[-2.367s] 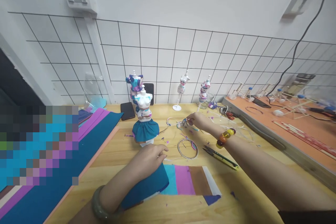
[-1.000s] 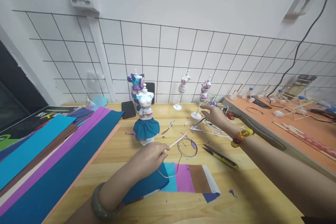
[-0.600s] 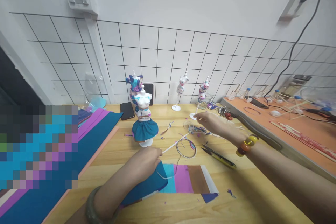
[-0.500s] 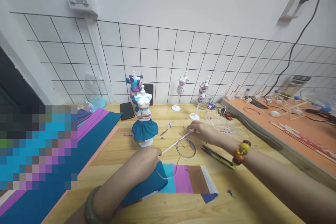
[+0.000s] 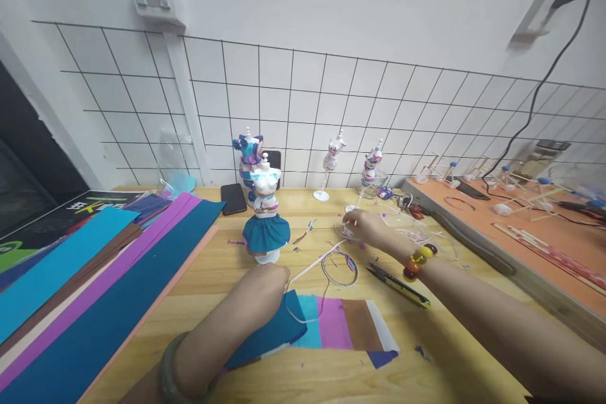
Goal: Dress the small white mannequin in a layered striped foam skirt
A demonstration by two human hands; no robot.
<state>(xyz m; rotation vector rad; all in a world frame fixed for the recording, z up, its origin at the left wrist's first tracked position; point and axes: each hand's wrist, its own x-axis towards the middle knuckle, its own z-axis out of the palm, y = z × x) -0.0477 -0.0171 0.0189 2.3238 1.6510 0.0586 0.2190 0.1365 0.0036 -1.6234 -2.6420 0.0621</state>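
My left hand [image 5: 262, 287] rests closed on a stack of coloured felt pieces [image 5: 341, 325] and pinches one end of a thin white cord [image 5: 312, 262]. The cord runs across the wooden table to my right hand [image 5: 367, 227], whose fingers are pinched on its far end beside a tangle of white cord [image 5: 416, 233]. A coiled loop of the cord [image 5: 339, 268] lies between my hands. A small mannequin bust in a teal skirt [image 5: 266, 218] stands just beyond my left hand.
Long felt sheets [image 5: 95, 278] in teal, purple and blue cover the left of the table. Thread snips [image 5: 398, 284] lie right of the coil. Three more small mannequins [image 5: 331, 161] and a phone [image 5: 233, 197] stand by the grid wall. An orange board [image 5: 530, 233] holds stick models.
My right hand reached to the back right near the glass bowl, then came back to the cord's far end. My left hand has taken hold of the cord and stayed on the felt.
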